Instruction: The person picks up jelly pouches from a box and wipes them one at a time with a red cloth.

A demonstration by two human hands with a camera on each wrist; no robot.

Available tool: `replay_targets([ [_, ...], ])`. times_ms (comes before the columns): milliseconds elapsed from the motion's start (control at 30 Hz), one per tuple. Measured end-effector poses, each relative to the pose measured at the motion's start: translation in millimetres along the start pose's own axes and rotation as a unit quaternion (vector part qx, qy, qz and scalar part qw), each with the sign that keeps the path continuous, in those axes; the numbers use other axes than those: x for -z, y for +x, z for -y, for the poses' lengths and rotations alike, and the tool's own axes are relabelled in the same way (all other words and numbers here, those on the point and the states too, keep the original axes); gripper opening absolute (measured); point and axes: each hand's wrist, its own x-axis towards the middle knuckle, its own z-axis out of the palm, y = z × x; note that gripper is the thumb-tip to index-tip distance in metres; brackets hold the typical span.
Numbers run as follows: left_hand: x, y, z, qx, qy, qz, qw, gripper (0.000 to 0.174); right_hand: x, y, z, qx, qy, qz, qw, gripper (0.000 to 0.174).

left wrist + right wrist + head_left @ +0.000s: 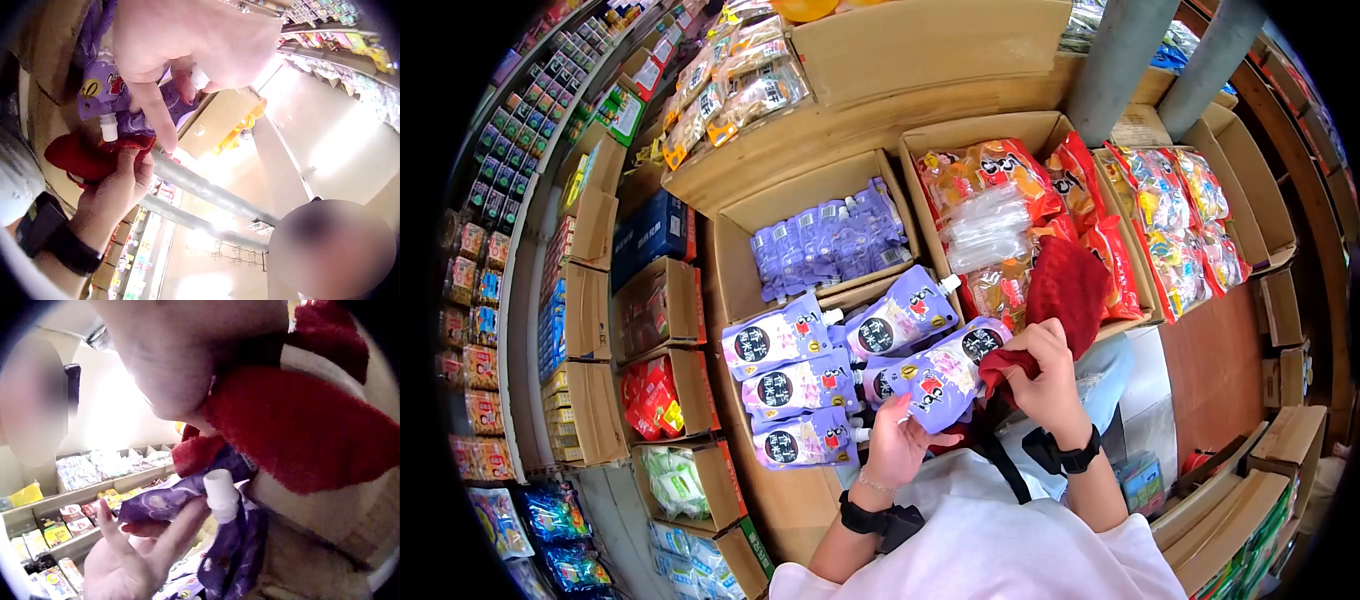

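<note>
Holding a soft, lilac plastic-film pouch with printed labels (945, 372), the left hand (892, 450) grips it at its near end, in front of the person's body and partly over other pouches of the same kind. The film looks smooth and is probably slippery; the contents, judged fluid, should give moderate weight and let the body sag or bulge under pressure. A rigid white cylindrical spout cap (222, 494) appears close to the left fingers in the right wrist view; whether it belongs to the held pouch cannot be told. The firmest hold would likely be at a pouch's spout neck, with a palm beneath the body; hard squeezing of the flat middle could strain the seams. At the far end of the pouch, the right hand (1045, 375) pinches a bunched, dark-red napped cloth (1068, 295), whose edge meets the film; the cloth should be light and limp. To the left lie matching lilac spouted pouches in a column (785, 385). Beyond them stands a brown cardboard box (795, 190) packed with smaller purple pouches (830, 240), and beside it another holding shiny red-and-clear bags (1005, 165).
</note>
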Motion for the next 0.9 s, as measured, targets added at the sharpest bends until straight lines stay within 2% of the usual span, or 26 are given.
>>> replay_targets([
  [100,9,5,3,-0.003,-0.036,0.063,0.997,0.051,4,0,15,0.026,0.042,0.031,0.998,0.028],
  [167,8,5,4,-0.001,-0.036,0.068,0.997,0.050,0,0,30,0.060,0.055,0.073,0.994,0.029],
  [233,6,4,3,0.001,-0.019,0.057,0.998,0.052,-6,1,28,0.071,0.008,0.060,0.996,0.029],
  [467,-6,-1,1,-0.004,0.040,0.005,0.999,0.058,5,7,-6,-0.039,-0.063,-0.038,0.997,0.024],
  [567,-3,4,0,-0.009,0.030,0.023,0.999,0.058,6,3,8,-0.006,0.009,-0.013,1.000,0.025],
  [633,-3,3,-2,-0.007,0.025,0.026,0.999,0.058,1,-1,19,0.018,0.026,0.040,0.999,0.028],
  [800,-4,0,-4,0.002,0.026,0.006,1.000,0.057,3,2,-3,0.017,-0.092,0.014,0.995,0.027],
  [900,1,2,-1,-0.023,0.055,0.030,0.998,0.055,9,1,-15,-0.009,-0.113,-0.001,0.994,0.026],
])
